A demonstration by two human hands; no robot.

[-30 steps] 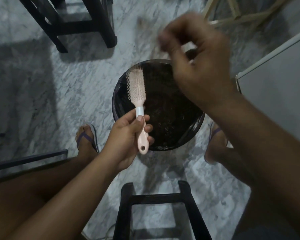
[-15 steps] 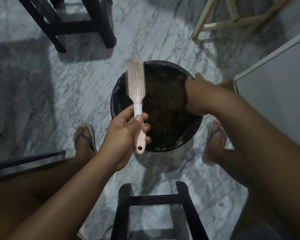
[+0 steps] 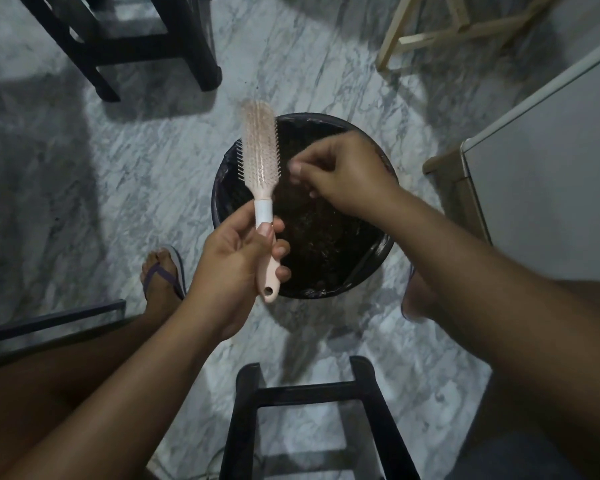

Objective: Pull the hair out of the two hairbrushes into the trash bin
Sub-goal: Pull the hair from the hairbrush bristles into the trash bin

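Note:
My left hand (image 3: 238, 261) grips the handle of a pale pink hairbrush (image 3: 261, 157) with a white collar, held upright over the left rim of the round black trash bin (image 3: 368, 268) on the floor. The bristles face me. My right hand (image 3: 343, 171) hovers above the bin just right of the brush head, with its fingertips pinched together near the bristles. Whether hair sits between those fingers is too small to tell. Dark debris fills the bin. Only one brush is in sight.
The floor is grey-white marble. A black stool frame (image 3: 312, 410) stands close in front of me, another black frame (image 3: 136, 43) at the far left, a light wooden frame (image 3: 430, 32) at the far right, and a white cabinet (image 3: 551, 161) on the right. My feet in sandals flank the bin.
My right hand dropped from high above into the bin, then came back up left to the brush head. The brush rose slightly and tilted more upright.

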